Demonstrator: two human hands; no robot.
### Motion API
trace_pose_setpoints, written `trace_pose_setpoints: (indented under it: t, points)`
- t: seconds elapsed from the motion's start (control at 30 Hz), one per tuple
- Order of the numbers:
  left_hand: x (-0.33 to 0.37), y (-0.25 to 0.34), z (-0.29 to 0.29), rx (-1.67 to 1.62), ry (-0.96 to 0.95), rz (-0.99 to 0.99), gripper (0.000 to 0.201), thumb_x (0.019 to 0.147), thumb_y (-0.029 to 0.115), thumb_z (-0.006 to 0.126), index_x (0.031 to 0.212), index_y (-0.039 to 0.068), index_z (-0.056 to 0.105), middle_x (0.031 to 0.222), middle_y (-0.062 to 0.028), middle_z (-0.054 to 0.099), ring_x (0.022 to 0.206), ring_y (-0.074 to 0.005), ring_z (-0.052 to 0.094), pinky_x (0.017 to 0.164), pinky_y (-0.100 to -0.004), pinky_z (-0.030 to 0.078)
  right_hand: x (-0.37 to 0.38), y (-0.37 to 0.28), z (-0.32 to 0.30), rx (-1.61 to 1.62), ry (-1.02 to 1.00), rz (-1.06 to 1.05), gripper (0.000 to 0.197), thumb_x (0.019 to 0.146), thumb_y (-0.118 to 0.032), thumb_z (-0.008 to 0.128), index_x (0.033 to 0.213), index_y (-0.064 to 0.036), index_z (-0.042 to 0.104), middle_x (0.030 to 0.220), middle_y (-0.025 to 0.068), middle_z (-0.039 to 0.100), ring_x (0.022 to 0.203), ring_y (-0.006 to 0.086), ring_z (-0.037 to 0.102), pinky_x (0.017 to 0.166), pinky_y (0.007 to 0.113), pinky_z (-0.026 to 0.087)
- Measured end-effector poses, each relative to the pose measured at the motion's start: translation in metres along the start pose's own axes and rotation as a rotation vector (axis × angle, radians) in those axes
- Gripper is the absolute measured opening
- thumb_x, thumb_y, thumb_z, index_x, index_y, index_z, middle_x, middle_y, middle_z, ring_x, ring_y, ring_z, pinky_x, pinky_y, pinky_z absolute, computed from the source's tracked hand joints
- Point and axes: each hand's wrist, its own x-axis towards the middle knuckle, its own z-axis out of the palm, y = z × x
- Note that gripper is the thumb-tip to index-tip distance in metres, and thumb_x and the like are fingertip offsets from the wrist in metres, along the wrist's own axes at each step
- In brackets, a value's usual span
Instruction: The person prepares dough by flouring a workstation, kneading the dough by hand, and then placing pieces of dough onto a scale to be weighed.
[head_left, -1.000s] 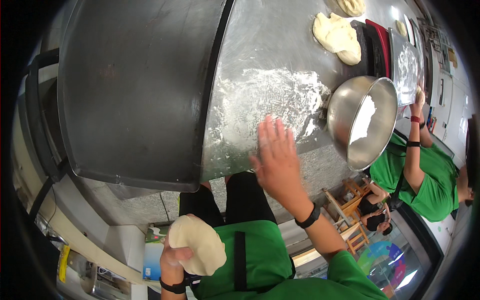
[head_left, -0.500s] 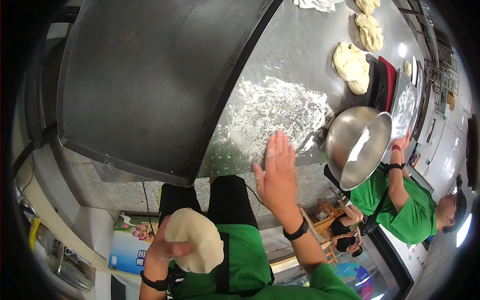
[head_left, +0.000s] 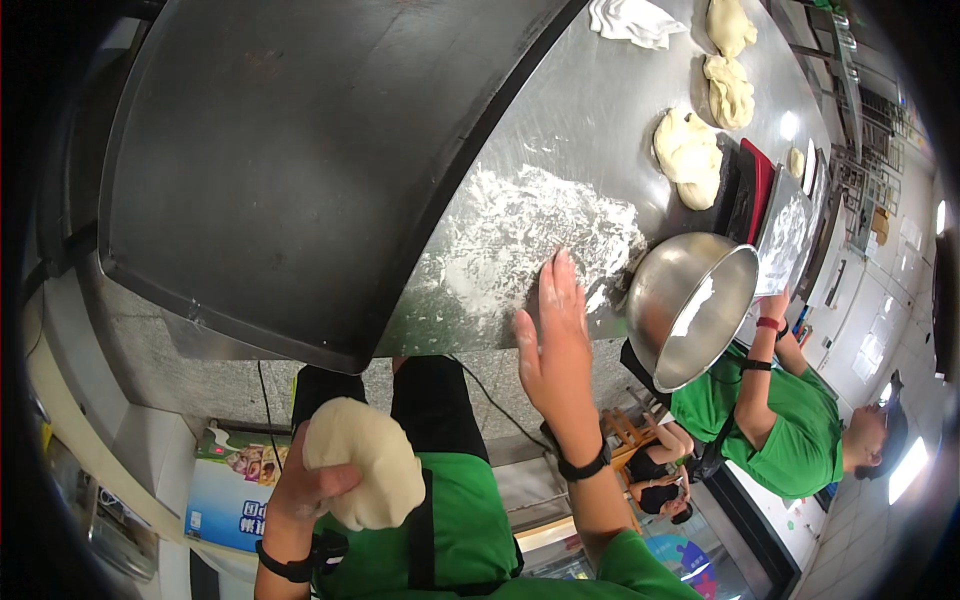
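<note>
A thick piece of pale dough (head_left: 368,465) rests in my left hand (head_left: 312,478), whose fingers are mostly hidden beneath it while the thumb lies across its side. My right hand (head_left: 562,355) is open, fingers stretched out and thumb apart, over the near edge of the metal table (head_left: 575,110). White flour (head_left: 520,240) is spread in a patch on the table just beyond its fingertips. A steel bowl (head_left: 690,312) with some flour inside stands tilted to the right of that hand.
A large dark baking tray (head_left: 290,180) covers the left side. Several dough lumps (head_left: 690,160) and a white cloth (head_left: 635,22) lie at the far right. Beside the bowl is a red-and-black device (head_left: 752,190). A co-worker in green (head_left: 770,430) stands at the right.
The whole view has shifted slightly, moving the table and bowl a little leftward. My left hand still holds the dough, and my right hand stays open near the flour.
</note>
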Motion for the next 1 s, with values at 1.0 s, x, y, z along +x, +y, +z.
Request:
trace_pose_setpoints:
  t: [1.0]
  points:
    - [0.014,-0.004,0.019,0.259,-0.026,0.034,0.049,0.069,0.02,0.073,0.111,-0.003,0.06,0.097,-0.01,0.067,0.088,-0.0167,0.065,0.08,-0.03,0.052,-0.033,-0.01,-0.049,0.848,0.248,0.339,0.015,0.082,0.004,0.068,0.095,-0.0021,0.066,0.103,0.0148,0.065,0.082,0.0195,0.062,0.072,0.033,0.054]
